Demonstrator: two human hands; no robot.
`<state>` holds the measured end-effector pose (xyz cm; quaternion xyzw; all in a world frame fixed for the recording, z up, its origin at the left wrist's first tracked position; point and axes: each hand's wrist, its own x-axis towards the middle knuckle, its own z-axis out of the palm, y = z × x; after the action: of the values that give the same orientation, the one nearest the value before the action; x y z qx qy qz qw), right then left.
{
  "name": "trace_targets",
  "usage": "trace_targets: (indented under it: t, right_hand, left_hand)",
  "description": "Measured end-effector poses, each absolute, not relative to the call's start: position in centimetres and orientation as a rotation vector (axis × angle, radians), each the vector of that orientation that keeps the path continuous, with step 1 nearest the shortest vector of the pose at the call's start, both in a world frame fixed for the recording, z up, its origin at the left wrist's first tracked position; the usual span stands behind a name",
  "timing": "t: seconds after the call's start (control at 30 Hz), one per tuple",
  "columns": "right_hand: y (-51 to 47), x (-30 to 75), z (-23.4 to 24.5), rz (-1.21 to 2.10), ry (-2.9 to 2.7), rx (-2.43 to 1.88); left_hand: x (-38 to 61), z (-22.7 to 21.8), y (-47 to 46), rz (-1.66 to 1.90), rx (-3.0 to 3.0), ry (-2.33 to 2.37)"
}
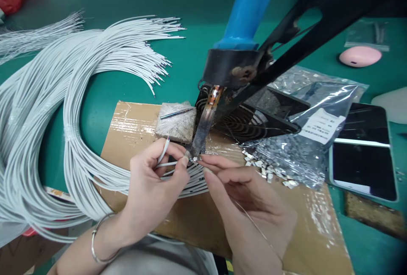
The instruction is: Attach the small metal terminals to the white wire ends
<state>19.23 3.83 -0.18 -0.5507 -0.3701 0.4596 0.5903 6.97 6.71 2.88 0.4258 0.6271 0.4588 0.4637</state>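
My left hand point(155, 186) is closed, pinching a white cable point(163, 150) between thumb and fingers. Between my two hands sits a small silvery piece point(194, 159) at the tip of the soldering iron point(205, 126), which points down from a blue handle. My right hand point(251, 207) is closed too; its thumb and fingers pinch a thin solder wire point(254, 224) that trails back over the palm. The fingertips of both hands are close to the iron's tip. More white cables point(111, 173) run beneath my left hand.
A cardboard sheet point(184, 228) lies under the hands. Behind the iron are a wrapped block point(176, 126) with a metal rod on it and a black fan point(248, 122). Small metal tabs point(270, 169) spill by a plastic bag point(305, 156). A phone point(364, 165) lies right; bundled cables point(28, 105) left.
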Motion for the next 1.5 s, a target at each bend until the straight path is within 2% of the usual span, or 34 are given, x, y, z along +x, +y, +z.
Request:
trace_targets:
  t: [1.5]
  right_hand:
    - [3.65, 19.12, -0.44, 1.042, -0.902, -1.305]
  left_hand:
    - [6.37, 2.30, 6.05, 1.085, 1.209, 1.537]
